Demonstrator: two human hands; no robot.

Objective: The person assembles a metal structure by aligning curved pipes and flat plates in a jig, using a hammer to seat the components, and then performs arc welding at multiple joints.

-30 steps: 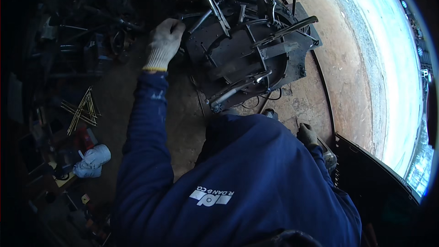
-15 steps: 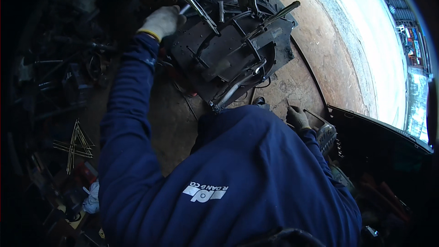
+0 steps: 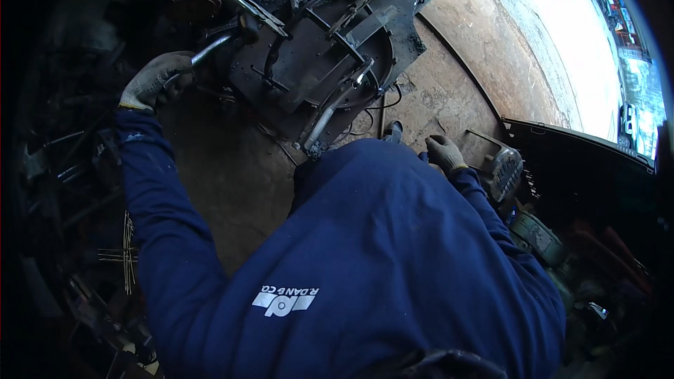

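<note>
My left hand (image 3: 160, 78), in a pale work glove with a yellow cuff, is closed round the shiny handle of a hammer (image 3: 212, 50). The hammer's dark head lies close to the left edge of a black metal workpiece (image 3: 309, 49); whether they touch is unclear. Curved bars, upright plates and a light-coloured clamp (image 3: 325, 118) sit on that workpiece. Low on the right, my right hand (image 3: 446, 154), also gloved, has its fingers curled beside my body. Anything inside those fingers is hidden.
A grey, frame-like metal part (image 3: 504, 172) stands just right of my right hand. Beyond it is a dark panel (image 3: 583, 151). Thin rods (image 3: 128, 256) lie at the left among dark metal pieces. Concrete floor (image 3: 463, 35) stretches toward the bright opening.
My left hand has swung left and back toward me with the hammer, away from the workpiece. The whole view has shifted slightly. My right hand stays low, fingers curled.
</note>
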